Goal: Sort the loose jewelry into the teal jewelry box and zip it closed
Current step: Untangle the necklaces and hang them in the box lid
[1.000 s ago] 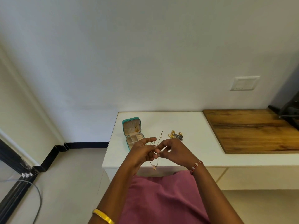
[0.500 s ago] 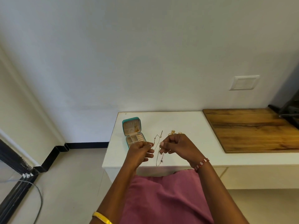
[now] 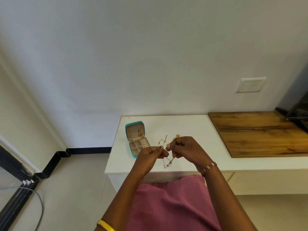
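Chain [image 3: 164, 148], thin and kinked, hangs pinched between left hand [image 3: 150, 157] and right hand [image 3: 185, 150], just right of the open teal jewelry box [image 3: 137, 140]. It could knot or snag if pulled apart; possibly tangled already, too fine to tell. More loose jewelry [image 3: 177, 135] lies beyond, on the white table [image 3: 191, 125].

left hand [image 3: 150, 155] and right hand [image 3: 185, 148] raised, fingertips pinching, nearly touching

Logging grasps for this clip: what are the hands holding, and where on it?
Both the left hand and the right hand pinch one thin gold chain necklace at its upper strands with their fingertips; the rest dangles below.
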### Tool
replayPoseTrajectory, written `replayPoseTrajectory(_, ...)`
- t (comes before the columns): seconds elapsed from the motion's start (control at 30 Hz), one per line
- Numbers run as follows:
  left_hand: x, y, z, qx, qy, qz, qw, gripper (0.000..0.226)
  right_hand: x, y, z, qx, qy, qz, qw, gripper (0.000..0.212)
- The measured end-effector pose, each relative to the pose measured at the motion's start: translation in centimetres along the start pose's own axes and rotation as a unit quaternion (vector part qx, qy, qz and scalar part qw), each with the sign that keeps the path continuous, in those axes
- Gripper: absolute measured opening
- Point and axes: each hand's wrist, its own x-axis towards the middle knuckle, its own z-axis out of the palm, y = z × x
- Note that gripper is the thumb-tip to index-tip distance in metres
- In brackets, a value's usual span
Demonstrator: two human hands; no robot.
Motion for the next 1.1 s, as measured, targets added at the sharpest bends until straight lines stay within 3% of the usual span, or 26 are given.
replayPoseTrajectory(0.2, 0.3, -0.6, -0.4, -0.150, 0.021, -0.029, 0.988, 0.035, -0.1, 0.6, -0.2, 0.019, -0.004, 0.020, 1.000, 0.024)
replayPoseTrajectory(0.37, 0.6, -0.5, -0.6, -0.381, 0.017, -0.042, 0.924, 0.029, 0.0, 0.9, -0.3, 0.049, -0.003, 0.029, 0.998, 0.028)
replayPoseTrajectory(0.47, 0.9, -0.7, -0.9, -0.463, 0.020, -0.051, 0.885, 0.027, 0.1, 1.3, -0.3, 0.078, 0.000, 0.040, 0.996, 0.029)
replayPoseTrajectory(0.63, 1.0, -1.1, -0.8, -0.460, 0.018, -0.064, 0.885, 0.022, 0.2, 1.7, -0.3, 0.147, 0.004, 0.051, 0.988, 0.022)
replayPoseTrajectory(0.83, 1.3, -2.1, -1.0, -0.439, 0.023, -0.071, 0.896, 0.018, 0.2, 2.0, 0.0, 0.249, -0.047, 0.052, 0.966, 0.019)
replayPoseTrajectory(1.1, 1.7, -3.1, -1.6, -0.311, 0.074, -0.065, 0.945, 0.020, 1.3, 2.1, 1.1, 0.197, -0.024, 0.021, 0.980, 0.011)
